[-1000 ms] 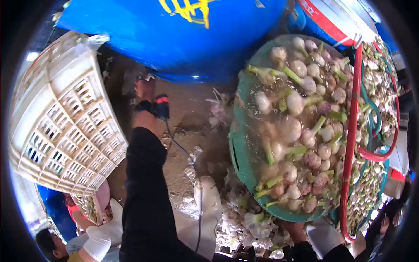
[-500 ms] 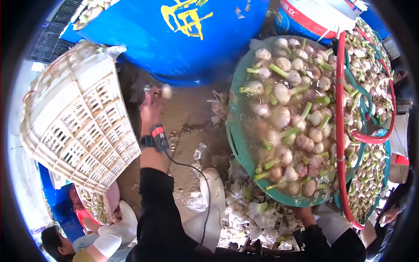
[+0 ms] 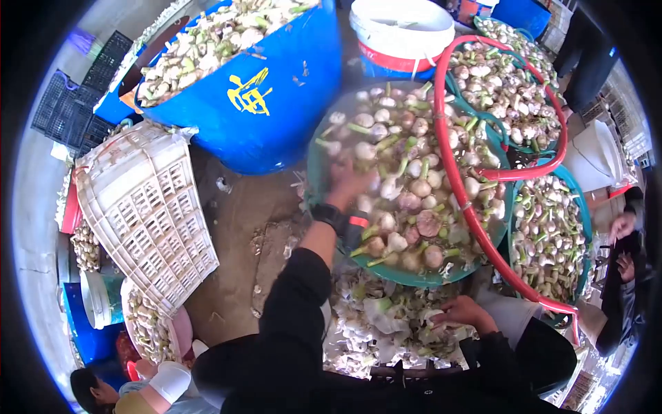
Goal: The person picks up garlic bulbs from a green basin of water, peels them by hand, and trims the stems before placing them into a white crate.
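My left hand (image 3: 348, 185), with a black band on its wrist, reaches over the left side of a green tub (image 3: 386, 273). Water and garlic bulbs (image 3: 420, 187) with green stems fill this tub. Motion smears the fingers, so I cannot tell whether they hold a bulb. Below the tub's front rim, my right hand (image 3: 469, 314) is over a heap of loose garlic skins (image 3: 383, 319). Its fingers are curled together at something pale, too unclear to name among the skins.
A red hose (image 3: 452, 162) loops across the tub. A big blue tub (image 3: 276, 131) heaped with garlic stands ahead, beside a white bucket (image 3: 403, 27). At left, a white plastic basket (image 3: 148, 214) leans over. A person (image 3: 162, 386) sits lower left; another person's hands (image 3: 624, 245) show at right.
My left hand has moved from the floor by the blue tub, where a bulb was at its fingers, to the green tub. My right hand now shows more fully. The view has shifted.
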{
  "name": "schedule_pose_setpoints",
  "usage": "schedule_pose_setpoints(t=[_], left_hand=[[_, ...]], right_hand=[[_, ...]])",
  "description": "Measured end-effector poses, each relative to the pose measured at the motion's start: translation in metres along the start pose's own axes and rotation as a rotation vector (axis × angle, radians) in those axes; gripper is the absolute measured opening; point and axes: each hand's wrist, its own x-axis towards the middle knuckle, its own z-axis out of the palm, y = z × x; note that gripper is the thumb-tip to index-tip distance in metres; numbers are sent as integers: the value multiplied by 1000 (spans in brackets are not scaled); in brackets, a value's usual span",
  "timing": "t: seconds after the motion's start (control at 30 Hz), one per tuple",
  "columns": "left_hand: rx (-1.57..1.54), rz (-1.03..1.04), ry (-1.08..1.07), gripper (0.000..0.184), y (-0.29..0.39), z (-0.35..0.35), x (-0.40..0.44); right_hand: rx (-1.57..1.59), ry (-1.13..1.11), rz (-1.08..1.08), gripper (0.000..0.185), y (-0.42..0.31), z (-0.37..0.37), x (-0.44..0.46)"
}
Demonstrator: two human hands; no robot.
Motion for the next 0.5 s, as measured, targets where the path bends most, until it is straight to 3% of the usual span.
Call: schedule_pose_setpoints(t=[0.03, 0.07, 0.1, 0.13, 0.2, 0.27, 0.33, 0.37, 0.4, 0.43, 0.47, 0.5], left_hand=[[-3, 15, 0, 89, 20, 3, -10], [-267, -53, -51, 89, 40, -1, -26], [-528, -132, -106, 89, 51, -6, -43], [-528, -134, -111, 89, 55, -7, -56], [-228, 69, -147, 87, 69, -15, -72], [-230, 171, -118, 83, 71, -35, -97], [-716, 70, -181, 78, 74, -77, -123], [-713, 72, -192, 78, 58, -68, -125], [-528, 27, -22, 78, 34, -49, -121], [-341, -12, 152, 77, 21, -35, -117], [-341, -1, 154, 77, 27, -27, -116], [-241, -90, -15, 74, 41, -17, -116]], right_hand=[[148, -30, -3, 38, -5, -7, -8], [151, -25, 2, 38, -2, -12, -10], [456, -52, -132, 35, 3, -15, -11], [760, -76, -267, 32, 5, -18, -12], [1153, -27, -353, 31, -10, -28, -6], [1222, 73, -487, 34, -21, -45, 15], [1138, 205, -811, 37, -37, -66, 41], [1106, 358, -722, 32, -61, -79, 36], [1068, 506, -630, 28, -80, -89, 28], [1073, 516, -631, 28, -80, -92, 34], [1118, 629, -651, 24, -79, -94, 47], [1159, 741, -672, 22, -78, -97, 55]])
